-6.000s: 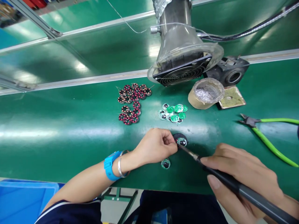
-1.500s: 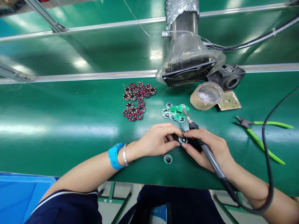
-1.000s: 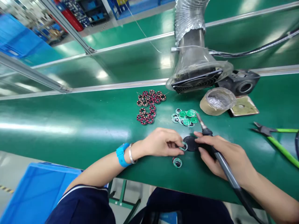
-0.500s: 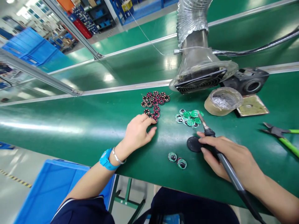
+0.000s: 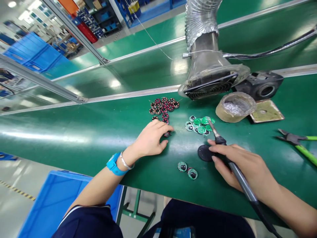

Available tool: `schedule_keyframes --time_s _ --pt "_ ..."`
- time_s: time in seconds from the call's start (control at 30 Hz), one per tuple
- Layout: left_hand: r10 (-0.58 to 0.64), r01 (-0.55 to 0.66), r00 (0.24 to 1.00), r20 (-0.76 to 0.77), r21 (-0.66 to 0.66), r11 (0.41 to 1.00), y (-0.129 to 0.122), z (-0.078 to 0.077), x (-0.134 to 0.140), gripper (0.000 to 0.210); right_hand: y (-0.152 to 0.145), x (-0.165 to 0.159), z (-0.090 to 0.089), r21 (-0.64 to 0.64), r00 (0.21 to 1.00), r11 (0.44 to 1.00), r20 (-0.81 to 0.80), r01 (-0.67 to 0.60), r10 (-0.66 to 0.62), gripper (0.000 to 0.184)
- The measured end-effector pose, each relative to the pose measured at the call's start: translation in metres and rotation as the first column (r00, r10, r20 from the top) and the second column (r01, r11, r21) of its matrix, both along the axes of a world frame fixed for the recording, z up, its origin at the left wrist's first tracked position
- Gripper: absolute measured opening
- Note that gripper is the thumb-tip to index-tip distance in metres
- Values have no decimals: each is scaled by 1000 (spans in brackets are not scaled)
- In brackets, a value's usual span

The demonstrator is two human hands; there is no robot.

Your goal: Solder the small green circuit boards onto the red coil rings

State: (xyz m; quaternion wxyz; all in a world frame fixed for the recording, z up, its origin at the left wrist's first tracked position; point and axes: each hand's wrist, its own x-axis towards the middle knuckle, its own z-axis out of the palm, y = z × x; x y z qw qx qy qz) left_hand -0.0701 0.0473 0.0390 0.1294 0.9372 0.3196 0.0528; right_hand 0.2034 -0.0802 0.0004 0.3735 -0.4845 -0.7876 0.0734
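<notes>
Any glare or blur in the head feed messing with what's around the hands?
Head view: a white glare streak on the green bench, strongest toward the left edge; head view: bright reflections on the green panel behind; head view: left hand and right hand look fairly sharp, though the dark part by the left fingertips is too small to read clearly.

Bench (image 5: 61, 145) glossy, smooth. Duct (image 5: 201, 23) crinkled shiny foil. Iron (image 5: 244, 185) metal-tipped, smooth handle. Disc (image 5: 204, 153) matt. Bracelet (image 5: 123, 162) polished metal. Sleeve (image 5: 89, 221) matt cloth. Crate (image 5: 54, 198) smooth plastic. Plier grips (image 5: 307, 155) glossy plastic.
</notes>
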Motion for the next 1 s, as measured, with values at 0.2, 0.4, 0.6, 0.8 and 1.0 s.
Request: schedule_keyframes --time_s 0.2,0.4,0.6,0.8,1.0 --pt "44 -41 984 175 -21 999 -7 -14 1 10 0 0 1 -13 1000 1000 -5 0 0 26" --pt "110 -68 943 316 -140 988 -32 -26 5 26 1 0 0 -13 1000 1000 13 -4 5 28" --pt "174 -87 936 306 -278 957 -34 -26 4 47 0 1 0 -24 1000 1000 3 2 -2 31" --pt "144 -32 910 389 -279 960 -34 -28 32 33 0 -1 -2 -30 999 999 -11 38 -38 28" --pt "-98 247 878 468 -268 931 -34 -29 79 21 -3 0 -3 -95 992 990 -64 104 -110 34"
